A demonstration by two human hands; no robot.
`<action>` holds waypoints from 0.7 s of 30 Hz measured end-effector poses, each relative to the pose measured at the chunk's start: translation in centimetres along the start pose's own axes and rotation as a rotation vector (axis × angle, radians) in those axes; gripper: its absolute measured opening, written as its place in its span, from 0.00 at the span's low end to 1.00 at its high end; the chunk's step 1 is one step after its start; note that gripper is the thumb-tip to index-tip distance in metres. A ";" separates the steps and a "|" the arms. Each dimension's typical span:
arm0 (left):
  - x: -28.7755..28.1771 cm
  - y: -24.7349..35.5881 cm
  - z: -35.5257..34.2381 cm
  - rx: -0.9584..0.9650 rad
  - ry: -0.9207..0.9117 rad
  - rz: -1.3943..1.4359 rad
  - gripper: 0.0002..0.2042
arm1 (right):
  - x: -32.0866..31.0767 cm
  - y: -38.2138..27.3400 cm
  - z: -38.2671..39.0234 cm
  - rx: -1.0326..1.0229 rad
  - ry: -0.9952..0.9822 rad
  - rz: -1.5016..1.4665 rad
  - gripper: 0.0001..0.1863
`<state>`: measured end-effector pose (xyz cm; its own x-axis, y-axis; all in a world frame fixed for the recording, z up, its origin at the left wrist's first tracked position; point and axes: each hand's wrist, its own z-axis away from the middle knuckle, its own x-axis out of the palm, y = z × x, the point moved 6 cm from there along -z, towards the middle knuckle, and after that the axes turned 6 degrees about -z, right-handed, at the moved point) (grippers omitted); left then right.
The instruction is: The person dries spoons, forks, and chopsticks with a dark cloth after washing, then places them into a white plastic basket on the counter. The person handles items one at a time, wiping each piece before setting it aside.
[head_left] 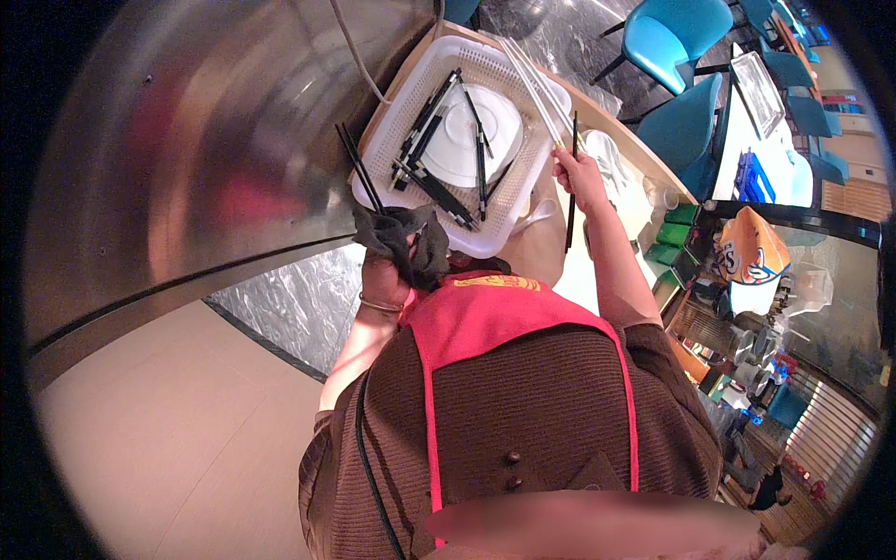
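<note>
My left hand (381, 280) is closed around a bunched dark grey cloth (401, 245). Black chopsticks (357, 163) stick up out of the cloth. To the right, my right hand (581, 177) grips long pale chopsticks (532, 86), which slant up across the rim of a white plastic basket (534, 177). One black chopstick (570, 219) runs past the right fingers; whether it is held too, I cannot tell. Inside the basket, between my hands, lie stacked white plates (474, 131) and several loose black chopsticks (439, 198) with pale bands.
A white spoon (535, 216) lies by the basket's near right corner. Farther right on the counter are a clear glass (669, 198) and green boxes (670, 233). A metal wall (205, 159) curves along the left. Teal chairs (667, 42) stand beyond the counter.
</note>
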<state>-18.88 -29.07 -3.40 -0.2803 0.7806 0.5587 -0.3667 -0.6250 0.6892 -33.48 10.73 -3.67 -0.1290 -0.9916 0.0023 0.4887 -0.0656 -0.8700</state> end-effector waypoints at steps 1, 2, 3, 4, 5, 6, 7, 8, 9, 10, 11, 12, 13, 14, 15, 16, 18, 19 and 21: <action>-0.4 -0.3 -0.1 -0.045 -0.042 0.193 0.13 | -0.2 0.1 0.2 0.009 0.021 0.000 0.17; -1.3 0.3 0.1 0.082 0.004 -0.155 0.15 | -0.5 0.2 0.7 0.023 0.032 0.000 0.18; -1.8 1.1 0.3 0.209 -0.012 -0.452 0.16 | -0.7 0.1 1.2 0.022 0.043 0.001 0.18; -2.1 1.8 0.6 0.334 -0.027 -0.750 0.17 | -0.9 0.2 1.9 0.046 0.065 0.019 0.19; -2.9 1.6 0.7 0.315 -0.010 -0.691 0.19 | -1.2 0.3 2.9 0.066 0.086 0.061 0.20; -3.8 1.2 0.7 0.243 0.003 -0.471 0.20 | -1.3 0.4 4.1 0.084 0.055 0.046 0.19; -4.5 1.4 0.8 0.250 0.045 -0.511 0.19 | -1.5 0.5 5.3 0.123 0.046 0.044 0.19; -5.2 1.7 0.8 0.251 0.094 -0.588 0.19 | -1.4 0.2 6.3 0.120 0.025 0.029 0.18; -5.5 1.8 1.0 0.237 0.101 -0.594 0.17 | -1.3 -0.1 7.1 0.136 0.020 0.019 0.18; -5.7 1.8 1.1 0.221 0.085 -0.515 0.16 | -0.8 -0.7 7.5 0.096 0.010 0.016 0.16; -5.6 1.8 1.2 0.193 0.034 -0.358 0.14 | -0.3 -1.6 7.9 0.054 -0.006 0.037 0.15; -5.3 1.5 1.3 0.129 -0.012 -0.141 0.12 | 0.9 -2.4 7.9 -0.004 -0.037 0.123 0.15; -4.8 1.3 1.4 0.096 -0.073 0.045 0.11 | 2.2 -3.2 7.7 -0.069 -0.060 0.214 0.15; -4.6 1.5 1.8 0.152 -0.005 -0.204 0.10 | 4.2 -4.2 7.4 -0.179 -0.130 0.426 0.15; -4.4 1.4 1.9 0.131 0.028 -0.197 0.10 | 6.4 -5.0 7.0 -0.298 -0.198 0.633 0.14; -3.9 1.4 2.0 0.122 0.032 -0.191 0.11 | 8.9 -5.5 6.7 -0.461 -0.281 1.009 0.14; -2.6 2.6 2.4 0.278 0.071 -0.806 0.15 | 13.2 -3.9 4.8 -0.392 -0.397 1.380 0.13; -2.0 3.1 2.7 0.358 0.048 -0.866 0.16 | 14.9 -3.2 4.0 -0.382 -0.411 1.480 0.13; -1.3 3.9 3.4 0.479 0.079 -1.076 0.18 | 16.7 -1.8 2.3 -0.314 -0.436 1.719 0.10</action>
<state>-16.90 -32.59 0.11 -0.0903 0.8965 -0.4338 -0.0822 0.4274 0.9003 -34.58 -5.95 -0.92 0.5313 0.1213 -0.8385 -0.3541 0.9309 -0.0898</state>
